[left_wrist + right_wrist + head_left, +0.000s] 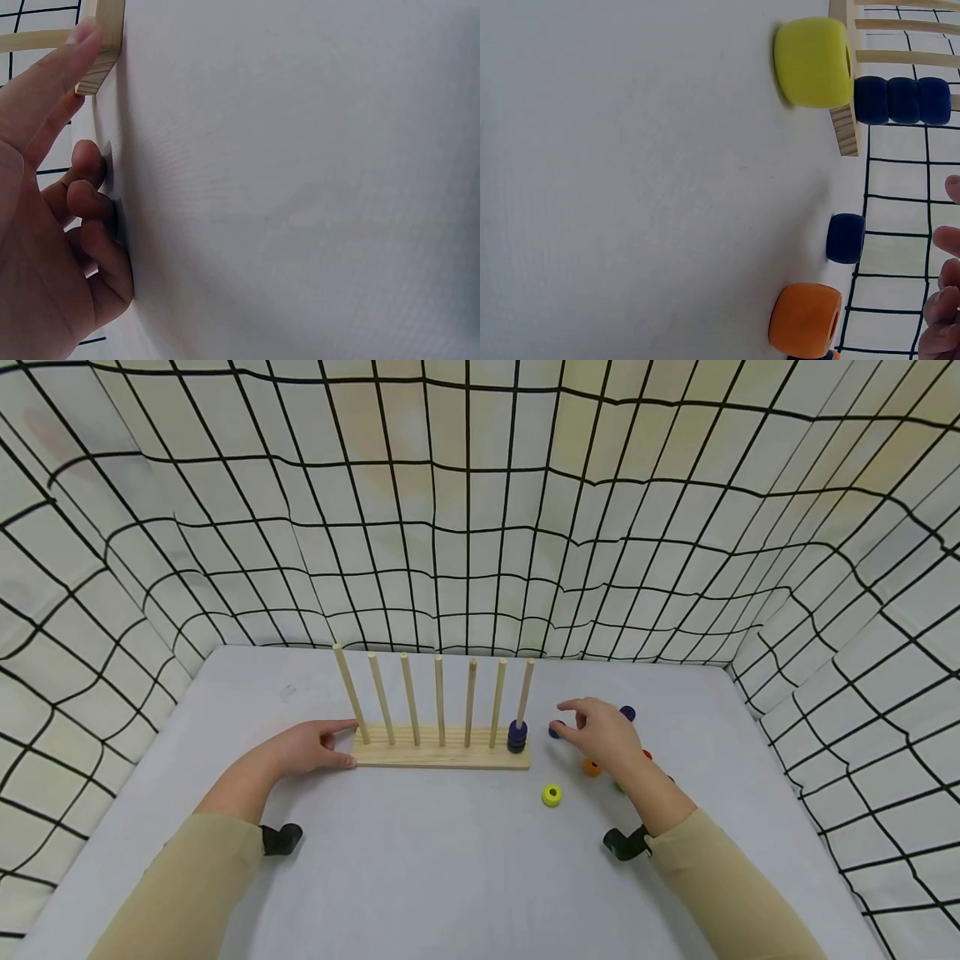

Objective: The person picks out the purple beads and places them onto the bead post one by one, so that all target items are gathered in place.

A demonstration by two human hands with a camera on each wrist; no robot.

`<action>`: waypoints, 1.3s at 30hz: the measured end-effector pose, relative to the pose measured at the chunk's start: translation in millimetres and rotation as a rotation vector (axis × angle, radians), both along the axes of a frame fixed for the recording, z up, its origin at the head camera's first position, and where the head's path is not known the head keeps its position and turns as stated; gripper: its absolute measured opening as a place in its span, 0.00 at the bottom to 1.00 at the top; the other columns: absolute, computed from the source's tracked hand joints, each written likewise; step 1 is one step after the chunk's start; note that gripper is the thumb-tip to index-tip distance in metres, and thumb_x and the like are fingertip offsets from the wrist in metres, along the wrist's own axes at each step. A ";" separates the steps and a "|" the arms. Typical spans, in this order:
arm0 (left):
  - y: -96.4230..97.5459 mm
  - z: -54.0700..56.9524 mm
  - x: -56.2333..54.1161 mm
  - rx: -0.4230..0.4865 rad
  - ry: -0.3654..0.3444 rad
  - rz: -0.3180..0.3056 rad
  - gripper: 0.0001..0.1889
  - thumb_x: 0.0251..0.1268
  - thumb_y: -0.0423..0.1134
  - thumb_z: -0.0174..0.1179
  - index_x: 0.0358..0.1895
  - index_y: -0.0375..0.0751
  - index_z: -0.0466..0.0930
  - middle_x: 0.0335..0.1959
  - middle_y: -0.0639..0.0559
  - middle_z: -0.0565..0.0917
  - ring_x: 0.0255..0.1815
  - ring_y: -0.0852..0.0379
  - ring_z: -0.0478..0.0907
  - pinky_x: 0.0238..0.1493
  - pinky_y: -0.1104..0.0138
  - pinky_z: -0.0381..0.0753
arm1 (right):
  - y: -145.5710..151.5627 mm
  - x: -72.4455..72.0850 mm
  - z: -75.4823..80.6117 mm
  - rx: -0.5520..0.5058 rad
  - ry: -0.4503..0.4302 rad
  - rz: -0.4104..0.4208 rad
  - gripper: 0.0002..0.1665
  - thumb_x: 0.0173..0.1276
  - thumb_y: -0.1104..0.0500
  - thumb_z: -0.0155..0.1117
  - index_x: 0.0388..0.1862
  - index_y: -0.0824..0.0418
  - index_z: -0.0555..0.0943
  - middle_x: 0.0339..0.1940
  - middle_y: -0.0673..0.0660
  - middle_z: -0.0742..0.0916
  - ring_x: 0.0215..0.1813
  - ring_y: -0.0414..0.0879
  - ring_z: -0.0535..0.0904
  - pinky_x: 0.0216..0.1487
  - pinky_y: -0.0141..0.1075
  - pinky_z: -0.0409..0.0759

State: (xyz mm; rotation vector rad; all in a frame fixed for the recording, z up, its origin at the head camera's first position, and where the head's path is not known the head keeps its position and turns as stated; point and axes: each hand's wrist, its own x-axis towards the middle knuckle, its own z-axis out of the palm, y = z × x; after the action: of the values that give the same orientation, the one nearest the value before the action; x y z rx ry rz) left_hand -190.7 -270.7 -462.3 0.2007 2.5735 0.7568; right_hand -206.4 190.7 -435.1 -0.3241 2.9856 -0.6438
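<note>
My left hand [300,748] holds the left end of a wooden peg rack [442,758], thumb at the front edge and index finger at the back. In the left wrist view the other fingers curl against the table. Three dark blue beads [904,100] are stacked on the rack's rightmost peg; the other pegs are bare. Above the table, right of the rack, my right hand [606,739] hovers with thumb and index finger spread. Just below those fingertips a loose blue bead [845,238] lies on the table, apart from the hand.
A yellow bead [552,795] lies in front of the right hand. An orange bead [591,767], a dark blue bead [627,713] and partly hidden red and green ones lie around the right hand. Black netting [465,527] rises behind and beside the white table [420,860].
</note>
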 end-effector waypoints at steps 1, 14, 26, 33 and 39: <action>-0.1 0.1 -0.1 -0.002 -0.002 0.000 0.43 0.58 0.54 0.71 0.74 0.40 0.65 0.29 0.49 0.68 0.30 0.53 0.65 0.32 0.61 0.62 | -0.1 -0.6 -0.4 0.006 -0.008 0.000 0.28 0.68 0.41 0.66 0.61 0.53 0.82 0.29 0.52 0.77 0.25 0.45 0.68 0.24 0.36 0.64; -1.2 -1.9 -1.8 0.002 -0.003 0.002 0.43 0.58 0.54 0.71 0.74 0.40 0.65 0.29 0.49 0.68 0.30 0.53 0.65 0.33 0.61 0.63 | 2.0 -8.7 -9.2 0.066 -0.140 -0.013 0.30 0.65 0.41 0.68 0.62 0.52 0.82 0.36 0.54 0.82 0.34 0.47 0.74 0.28 0.37 0.72; -1.3 -1.6 -2.0 0.006 0.000 -0.004 0.43 0.58 0.53 0.71 0.74 0.40 0.65 0.28 0.50 0.68 0.30 0.53 0.64 0.32 0.61 0.62 | 2.1 -16.1 -18.2 0.107 -0.194 -0.036 0.30 0.65 0.43 0.69 0.65 0.51 0.80 0.41 0.55 0.83 0.33 0.46 0.75 0.29 0.36 0.73; -1.2 -2.3 -2.4 0.003 0.001 -0.002 0.43 0.58 0.53 0.71 0.74 0.40 0.65 0.28 0.50 0.68 0.30 0.53 0.65 0.33 0.61 0.62 | 2.6 -19.5 -23.6 0.135 -0.207 -0.043 0.29 0.66 0.44 0.69 0.64 0.51 0.80 0.51 0.58 0.85 0.39 0.48 0.78 0.35 0.39 0.77; -0.5 -0.3 -1.0 0.010 0.001 0.004 0.43 0.58 0.53 0.71 0.74 0.40 0.65 0.29 0.50 0.68 0.30 0.53 0.65 0.33 0.61 0.63 | 2.4 -21.4 -25.8 0.155 -0.214 -0.044 0.30 0.65 0.43 0.69 0.65 0.51 0.80 0.55 0.58 0.85 0.43 0.48 0.80 0.43 0.44 0.79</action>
State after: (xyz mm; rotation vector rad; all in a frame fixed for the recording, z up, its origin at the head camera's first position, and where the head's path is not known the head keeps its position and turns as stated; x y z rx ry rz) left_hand -191.7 -271.2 -462.5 0.1991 2.5725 0.7717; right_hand -227.8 193.1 -460.9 -0.1674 2.8212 -0.4171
